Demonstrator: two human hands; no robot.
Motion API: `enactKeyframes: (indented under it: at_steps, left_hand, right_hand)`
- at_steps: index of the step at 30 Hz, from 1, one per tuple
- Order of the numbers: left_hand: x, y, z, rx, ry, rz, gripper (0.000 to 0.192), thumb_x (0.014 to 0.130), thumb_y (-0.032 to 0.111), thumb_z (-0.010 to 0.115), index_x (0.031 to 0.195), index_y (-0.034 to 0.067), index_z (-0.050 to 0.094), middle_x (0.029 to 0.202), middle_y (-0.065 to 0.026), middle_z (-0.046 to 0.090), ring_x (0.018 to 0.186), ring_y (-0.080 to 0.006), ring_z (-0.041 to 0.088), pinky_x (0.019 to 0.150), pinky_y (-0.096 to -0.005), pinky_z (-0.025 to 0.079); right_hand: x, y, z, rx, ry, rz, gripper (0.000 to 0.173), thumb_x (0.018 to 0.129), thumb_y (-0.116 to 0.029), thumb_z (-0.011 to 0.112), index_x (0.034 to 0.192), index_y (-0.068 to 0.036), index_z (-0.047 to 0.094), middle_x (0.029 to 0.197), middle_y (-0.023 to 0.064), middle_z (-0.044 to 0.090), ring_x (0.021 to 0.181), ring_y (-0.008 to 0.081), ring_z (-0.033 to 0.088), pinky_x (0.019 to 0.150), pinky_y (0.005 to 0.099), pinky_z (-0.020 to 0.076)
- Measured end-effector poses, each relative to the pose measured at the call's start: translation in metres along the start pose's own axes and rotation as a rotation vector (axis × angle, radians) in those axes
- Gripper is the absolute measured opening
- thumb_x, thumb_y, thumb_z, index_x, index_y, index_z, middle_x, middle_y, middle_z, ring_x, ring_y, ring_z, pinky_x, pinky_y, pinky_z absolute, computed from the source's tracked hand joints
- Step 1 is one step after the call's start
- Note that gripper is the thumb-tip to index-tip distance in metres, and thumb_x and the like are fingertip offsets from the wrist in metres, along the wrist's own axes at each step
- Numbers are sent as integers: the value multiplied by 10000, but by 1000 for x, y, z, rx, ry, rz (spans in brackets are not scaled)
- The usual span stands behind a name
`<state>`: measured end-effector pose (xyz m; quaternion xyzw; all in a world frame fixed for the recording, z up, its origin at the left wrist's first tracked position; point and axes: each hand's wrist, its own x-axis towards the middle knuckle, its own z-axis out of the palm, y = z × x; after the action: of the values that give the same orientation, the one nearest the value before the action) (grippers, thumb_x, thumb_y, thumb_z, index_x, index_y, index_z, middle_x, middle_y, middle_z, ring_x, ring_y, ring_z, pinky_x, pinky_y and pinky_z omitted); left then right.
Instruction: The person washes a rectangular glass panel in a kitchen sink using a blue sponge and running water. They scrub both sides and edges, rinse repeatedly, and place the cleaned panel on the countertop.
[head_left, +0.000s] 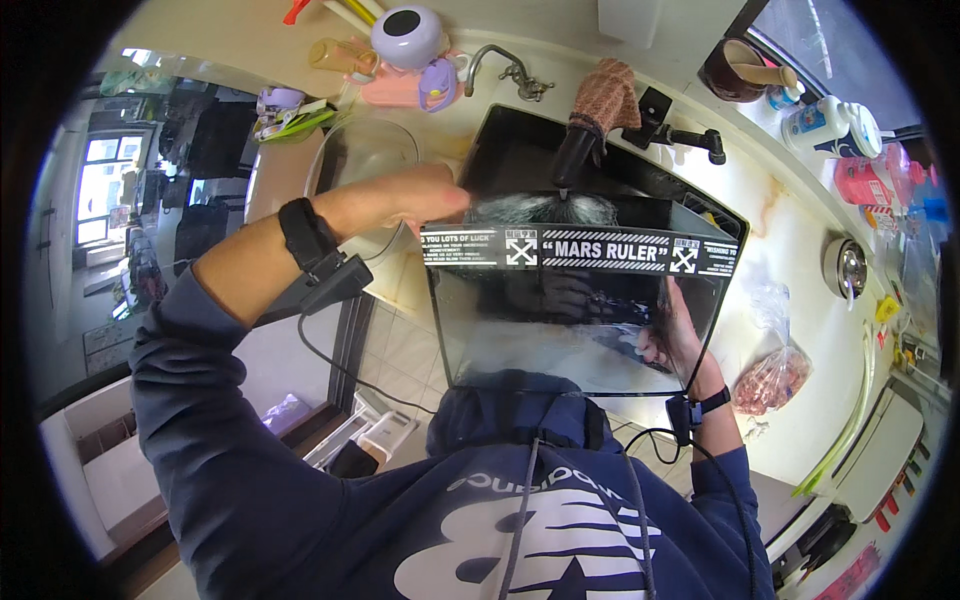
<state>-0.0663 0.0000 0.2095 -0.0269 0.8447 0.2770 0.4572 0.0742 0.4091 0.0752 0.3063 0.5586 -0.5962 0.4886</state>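
Observation:
A glass fish tank (555, 330) with a black and white printed band along its rim is tilted over the edge of a black sink (510, 142). My left hand (431, 196) grips the tank's upper left corner. Low on the tank's right side, my right hand (679, 322) supports it, partly seen through the glass. A black faucet (574, 157) with a brown knitted cloth (606, 94) over it stands behind the tank, and water sprays from its spout at the tank's far edge.
A clear bowl (375, 146) stands left of the sink. A second, curved metal faucet (499, 56) is behind it. On the right counter lie a plastic bag of meat (772, 382) and green stalks (847, 427). Bottles (817, 124) and a mortar (731, 71) line the window ledge.

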Motion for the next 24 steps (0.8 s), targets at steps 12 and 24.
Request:
enactKeyframes:
  at_steps: [12,24]
  left_hand:
    - [-82,-1,-17,-264,2,-61,513,982,516,624,722,74,635,658,41,503,649,-105,462,632,-270,395]
    - [-88,11,-34,91,43,-256,318,886,246,646,905,-53,750,900,-141,735,704,-247,731,563,-364,613]
  right_hand:
    - [67,17,46,76,-344,82,1050,778,-1020,308,1058,-68,652,641,98,652,441,181,624,367,228,453]
    - [97,13,73,119,-466,-13,1075,822,-999,238,1168,-68,650,676,116,667,517,188,671,379,205,424]
